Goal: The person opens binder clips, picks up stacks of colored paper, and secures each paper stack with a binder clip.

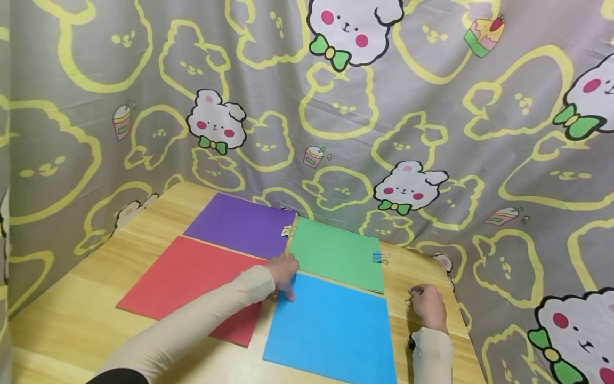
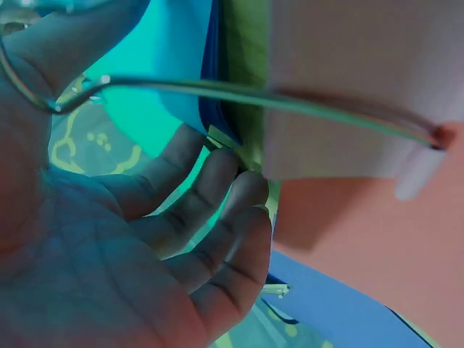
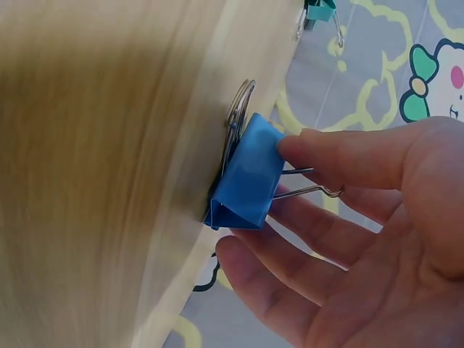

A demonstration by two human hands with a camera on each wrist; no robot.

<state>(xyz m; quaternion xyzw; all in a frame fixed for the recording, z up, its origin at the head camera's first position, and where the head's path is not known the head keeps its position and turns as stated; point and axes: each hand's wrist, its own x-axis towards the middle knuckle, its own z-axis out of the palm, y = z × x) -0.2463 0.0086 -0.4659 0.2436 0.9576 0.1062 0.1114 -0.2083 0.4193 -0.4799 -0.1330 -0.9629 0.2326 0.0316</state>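
My left hand [image 1: 283,272] rests at the top left corner of a blue sheet stack [image 1: 336,330], its thumb on the top face. In the left wrist view its fingertips lie by the edge of those sheets, loosely bent. Very near that camera is a pale clip [image 2: 348,87] with a wire handle, over the red sheet [image 2: 391,254]. To the right of the blue stack, my right hand [image 1: 430,306] pinches a blue binder clip [image 3: 250,170] between thumb and fingers, low over the wooden table [image 3: 87,181]. The clip's wire handles show on both sides.
A purple sheet [image 1: 244,224] with a pale yellow clip [image 1: 288,231], a green sheet [image 1: 338,253] with a blue clip [image 1: 379,257], and a red sheet [image 1: 192,277] lie around the blue one. A patterned curtain [image 1: 268,80] borders the table's back and sides.
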